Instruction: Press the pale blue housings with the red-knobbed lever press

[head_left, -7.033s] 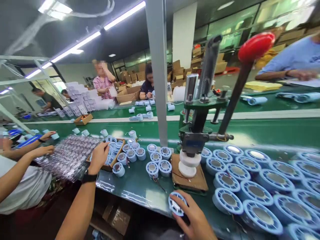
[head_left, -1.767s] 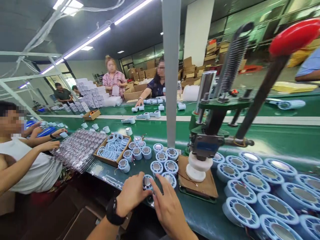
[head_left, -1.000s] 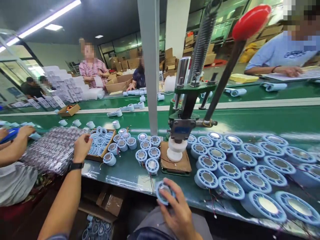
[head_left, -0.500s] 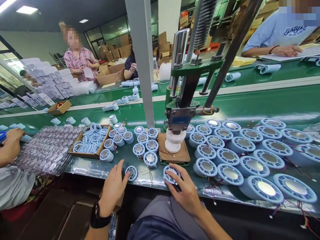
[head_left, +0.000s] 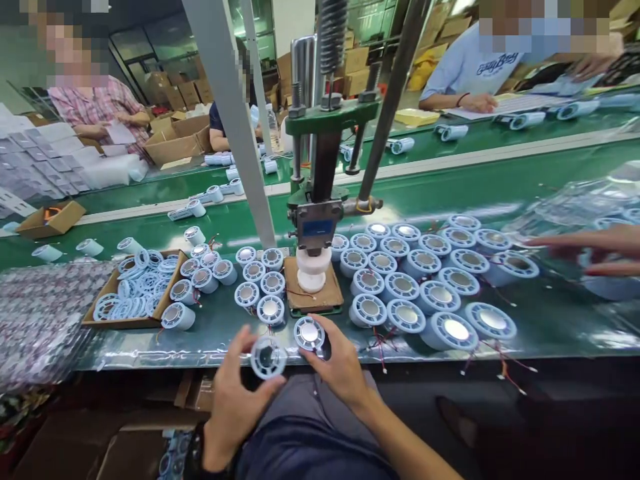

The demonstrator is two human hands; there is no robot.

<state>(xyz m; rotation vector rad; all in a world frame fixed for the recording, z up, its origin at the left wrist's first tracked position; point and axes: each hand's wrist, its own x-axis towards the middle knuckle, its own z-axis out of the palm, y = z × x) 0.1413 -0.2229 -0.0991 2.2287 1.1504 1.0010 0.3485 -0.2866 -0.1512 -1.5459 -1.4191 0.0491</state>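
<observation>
My left hand holds a thin light-blue grille ring by its edge, just off the near edge of the green bench. My right hand grips a light-blue round housing with a shiny metal centre, close beside the ring. Both hands hover over my lap, in front of the hand press whose white head rests on a brown pad.
Many more blue housings lie right of the press, several to its left. A cardboard tray holds blue rings. A co-worker's hand reaches in at right. Foil-wrapped packs lie at left. Other people work across the belt.
My left hand picked the blue ring up from the bench edge and brought it toward the housing in my right hand. The view tilted down and right; a co-worker's hand appeared at right.
</observation>
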